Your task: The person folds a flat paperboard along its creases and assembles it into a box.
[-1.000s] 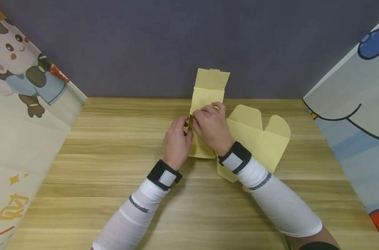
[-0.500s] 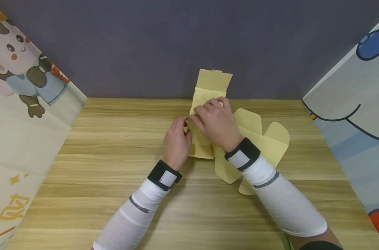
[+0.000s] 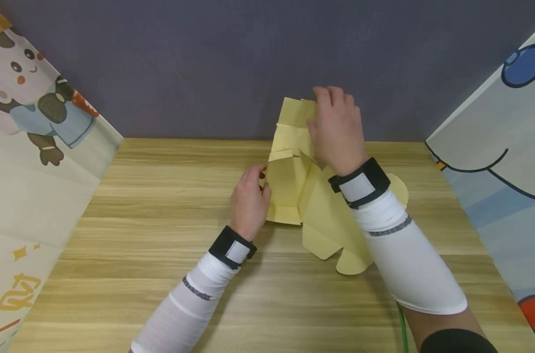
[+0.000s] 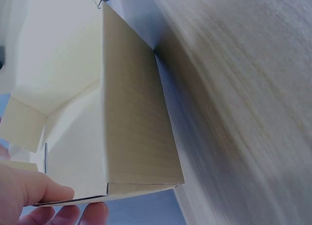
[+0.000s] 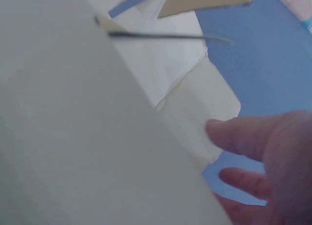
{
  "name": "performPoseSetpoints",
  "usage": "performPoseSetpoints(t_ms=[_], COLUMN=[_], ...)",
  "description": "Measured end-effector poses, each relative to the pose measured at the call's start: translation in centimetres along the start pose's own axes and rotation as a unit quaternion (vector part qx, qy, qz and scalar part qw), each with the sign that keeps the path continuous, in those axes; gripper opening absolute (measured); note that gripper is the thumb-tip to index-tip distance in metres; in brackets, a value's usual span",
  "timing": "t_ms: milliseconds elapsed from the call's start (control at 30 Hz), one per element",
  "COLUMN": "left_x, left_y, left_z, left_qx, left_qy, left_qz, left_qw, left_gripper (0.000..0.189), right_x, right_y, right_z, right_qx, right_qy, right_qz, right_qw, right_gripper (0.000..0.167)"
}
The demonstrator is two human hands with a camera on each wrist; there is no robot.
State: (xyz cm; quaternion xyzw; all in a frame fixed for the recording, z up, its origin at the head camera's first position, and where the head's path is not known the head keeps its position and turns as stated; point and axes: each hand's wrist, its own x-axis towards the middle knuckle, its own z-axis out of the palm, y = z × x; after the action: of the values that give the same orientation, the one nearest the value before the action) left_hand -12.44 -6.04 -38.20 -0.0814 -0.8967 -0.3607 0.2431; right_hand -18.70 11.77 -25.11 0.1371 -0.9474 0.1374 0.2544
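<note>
A pale yellow cardboard box (image 3: 287, 181), partly folded, stands on the table with its left part raised into walls. Its unfolded right panel (image 3: 333, 220) slants down toward the tabletop. My left hand (image 3: 250, 201) pinches the edge of the box's left side; the left wrist view shows the thumb inside and the fingers beneath the cardboard edge. Beside the upright end flap (image 3: 294, 113) at the back is my right hand (image 3: 340, 135), covering that flap's right part. In the right wrist view its thumb and fingers (image 5: 239, 134) are apart, with the flap (image 5: 195, 108) beyond them.
The wood-grain table (image 3: 161, 196) meets a dark grey back wall (image 3: 183, 68). Printed cartoon panels flank it at left (image 3: 47, 117) and right (image 3: 488, 113). A green cord (image 3: 401, 326) lies under the right forearm.
My right hand has left the box's left wall and moved up and right to the back flap. The right panel has tilted up. My left hand keeps its hold.
</note>
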Motion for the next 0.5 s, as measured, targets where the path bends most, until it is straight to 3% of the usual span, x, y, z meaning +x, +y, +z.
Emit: performPoseSetpoints(t_ms=[100,200,367,500], left_x=[-0.02,-0.04,0.00,0.15], left_y=[0.05,0.07,-0.03,-0.13], left_z=[0.00,0.00,0.01,-0.03], left_qx=[0.001,0.006,0.028,0.046], left_qy=[-0.001,0.000,0.005,0.009], left_qz=[-0.004,-0.002,0.015,0.028], left_qw=[1.0000,1.0000,0.9995,0.9985], left_gripper=[0.034,0.033,0.032,0.029], right_x=[0.50,0.58,0.29,-0.09], right_y=[0.29,0.40,0.23,-0.26], right_z=[-0.15,-0.17,-0.30,-0.77], right_qx=[0.022,0.039,0.048,0.052], right_qy=[-0.056,-0.085,-0.087,-0.080], right_qz=[0.032,0.029,-0.020,-0.049], right_qw=[0.9976,0.9952,0.9948,0.9942], right_gripper=[0.053,0.045,0.027,0.023])
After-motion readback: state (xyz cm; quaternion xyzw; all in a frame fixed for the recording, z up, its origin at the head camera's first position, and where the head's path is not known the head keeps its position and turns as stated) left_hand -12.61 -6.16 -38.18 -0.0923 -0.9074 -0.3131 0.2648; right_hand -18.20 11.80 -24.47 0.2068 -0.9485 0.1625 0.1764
